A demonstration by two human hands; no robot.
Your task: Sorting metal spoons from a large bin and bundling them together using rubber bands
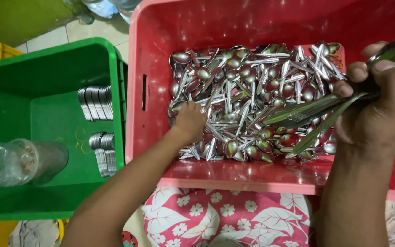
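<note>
Over pale floor tiles, we reach our left hand (189, 120) fingers-down into the loose spoons (248, 98) heaped in the red crate (152, 82), its grip hidden, while our right hand (380, 103) clamps a gathered bunch of spoons (309, 114) aligned for bundling, like the banded stacks (98, 103) in the green crate (46, 68).

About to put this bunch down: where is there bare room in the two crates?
Green crate: bare floor left of the bundled spoon stacks, behind the plastic-wrapped cup. Red crate: a bare strip along its left wall and along the front edge. The loose spoon pile is crowded, with the left hand in it.
</note>
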